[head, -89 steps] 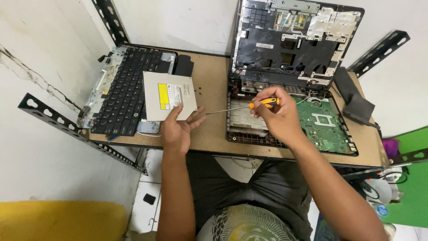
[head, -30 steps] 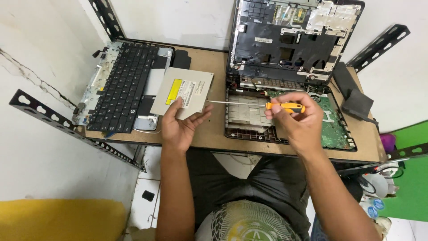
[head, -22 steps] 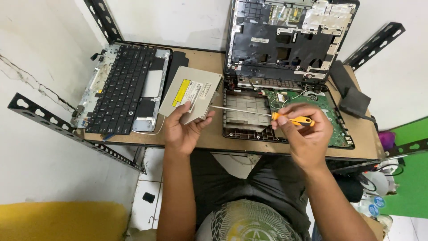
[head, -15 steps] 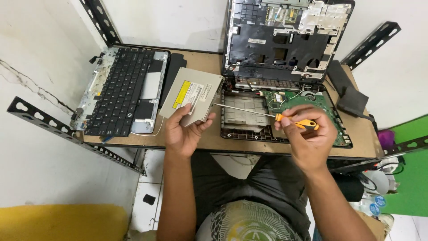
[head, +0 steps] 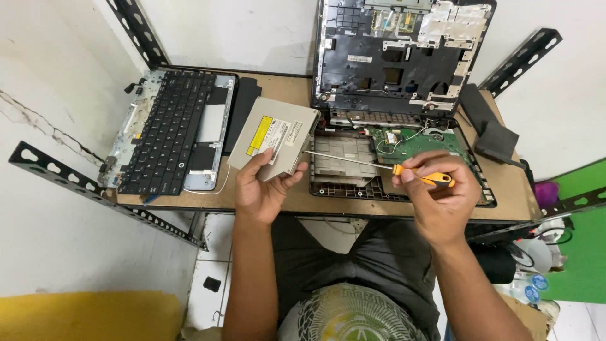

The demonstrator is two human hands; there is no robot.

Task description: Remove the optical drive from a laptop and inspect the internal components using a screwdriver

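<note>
L hand [head: 260, 192] holds a flat grey metal optical drive w/ a white-and-yellow label [head: 273, 137], lifted off the brown wooden tabletop [head: 297, 85] and tilted. Fingers curl under the drive's near edge, thumb on top near the lower L corner, so the grip is closed around it. The drive sits over the gap between the keyboard part and the open laptop base, its far corner just beside the base's L edge.

R hand [head: 439, 202] is wrapped tight on the orange-and-yellow handle of a long thin-shaft screwdriver [head: 379, 165]. The steel shaft runs L across the base, and its tip meets the drive's R side, at or touching the edge; exact contact too small to tell.

Under the shaft lies the opened black laptop base w/ a grey metal plate and a green circuit board [head: 391, 161], flat on the table in front of the person. Behind it, the black stripped laptop lid/chassis panel w/ silver foil patches [head: 401, 53] stands leaning back at the wall. To the L lies the silver-framed black laptop keyboard deck [head: 170, 129], w/ a flat black rectangular panel [head: 241, 110] just beside its R edge. At the table's R end lie dark grey flat cover pieces [head: 492, 129]. Black perforated metal shelf brackets [head: 101, 192] frame the table's corners.
</note>
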